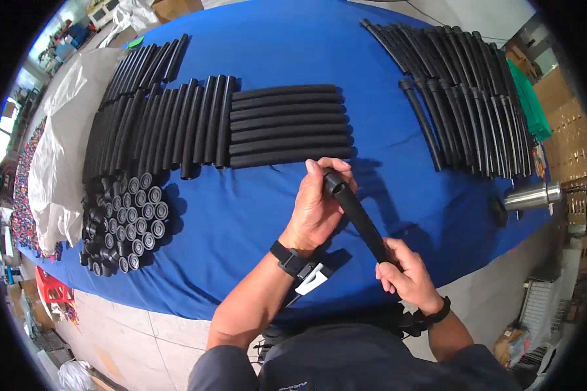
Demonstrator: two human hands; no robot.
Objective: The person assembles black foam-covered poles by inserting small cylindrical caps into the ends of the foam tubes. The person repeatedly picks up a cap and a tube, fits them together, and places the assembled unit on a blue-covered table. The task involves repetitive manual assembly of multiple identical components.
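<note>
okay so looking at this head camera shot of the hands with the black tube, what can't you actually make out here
Head view, all of it:
- Lower end of the black tube: wrapped inside the right hand.
- How the left hand fingertips sit on the tube's cap: partly hidden behind the tube.
- The steel flask: its far end is lost at the dark fisheye rim.
- Bins at the left edge: too small and bent to identify.
- The short black caps: inner detail too small.

The cloth point(254, 52) on the table is bright blue. Every tube point(361, 221), held or laid out in rows point(287, 124), is matt black. Both wrist straps point(288, 257) are black too, one with a white tag point(311, 281). The flask point(533, 195) is bare silver steel, the crate point(529, 101) green, the sheet point(65, 137) off-white.
</note>
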